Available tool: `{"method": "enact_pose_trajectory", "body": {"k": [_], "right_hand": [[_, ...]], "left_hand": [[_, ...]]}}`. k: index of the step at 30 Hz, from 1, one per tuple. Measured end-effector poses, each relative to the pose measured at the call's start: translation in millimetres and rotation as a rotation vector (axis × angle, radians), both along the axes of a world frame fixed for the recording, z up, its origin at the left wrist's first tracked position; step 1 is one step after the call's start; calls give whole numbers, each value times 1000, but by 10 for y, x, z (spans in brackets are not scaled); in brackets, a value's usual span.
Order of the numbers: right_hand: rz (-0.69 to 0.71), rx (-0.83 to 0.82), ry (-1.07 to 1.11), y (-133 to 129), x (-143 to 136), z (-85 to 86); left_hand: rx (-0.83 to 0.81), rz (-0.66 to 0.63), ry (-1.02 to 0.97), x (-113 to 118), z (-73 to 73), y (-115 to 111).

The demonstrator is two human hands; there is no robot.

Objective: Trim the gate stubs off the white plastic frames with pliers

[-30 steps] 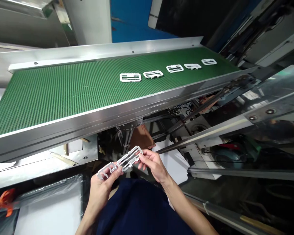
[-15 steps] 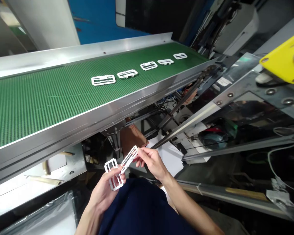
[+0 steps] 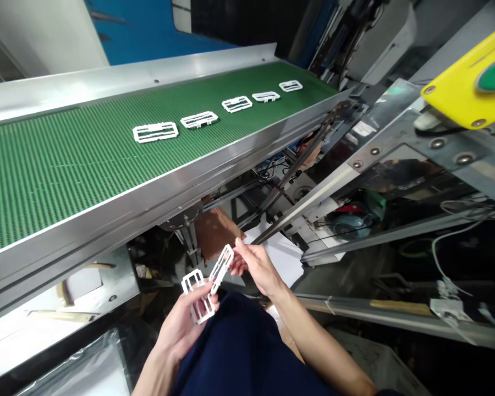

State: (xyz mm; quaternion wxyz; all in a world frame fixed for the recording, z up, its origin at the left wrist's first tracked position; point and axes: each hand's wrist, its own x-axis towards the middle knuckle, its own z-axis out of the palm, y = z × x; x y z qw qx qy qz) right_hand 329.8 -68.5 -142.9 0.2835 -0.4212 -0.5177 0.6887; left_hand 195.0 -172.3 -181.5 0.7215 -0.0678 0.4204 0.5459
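My left hand (image 3: pixel 184 323) is closed on a white plastic frame (image 3: pixel 205 313) with slotted openings, its thumb lying across the middle. A second white plastic frame (image 3: pixel 223 267) slants up to the right from the left thumb and fingertips. At that frame's upper end, my right hand (image 3: pixel 258 269) is closed with thumb and fingers bent against its edge; the exact contact is partly hidden. Both hands are low in front of my dark blue clothing, below the conveyor's near edge. On the green conveyor belt (image 3: pixel 86 159) several similar white frames (image 3: pixel 155 132) lie in a spaced row.
A metal side rail (image 3: pixel 181 190) runs along the belt. At right are a yellow box with a green button (image 3: pixel 454 82) and a metal framework (image 3: pixel 334 192). Below stand a brown cardboard piece (image 3: pixel 218 234) and white sheets (image 3: pixel 276 256); a plastic-covered stack (image 3: pixel 91 368) is lower left.
My view has shifted, so the belt and its frames appear further left. Both hands have moved slightly right relative to the conveyor, and my right fingertips have shifted at the second frame's upper end.
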Motion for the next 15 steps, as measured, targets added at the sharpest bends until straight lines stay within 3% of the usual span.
{"method": "enact_pose_trajectory", "body": {"k": [4,7,10,13,15], "right_hand": [[12,61,-12,88,117,116],[58,167,-75,153,211,216],[55,263,-118,157,314,318],[46,423,-259,80,457,455],[62,549,-401,58,583,577]], "left_hand": [[223,39,516,-11,-33,71],[273,55,798,-73,-36,172],[261,2,848,-86,50,287],[172,-97,752,35,267,395],[237,-175,707,159,425,462]]}}
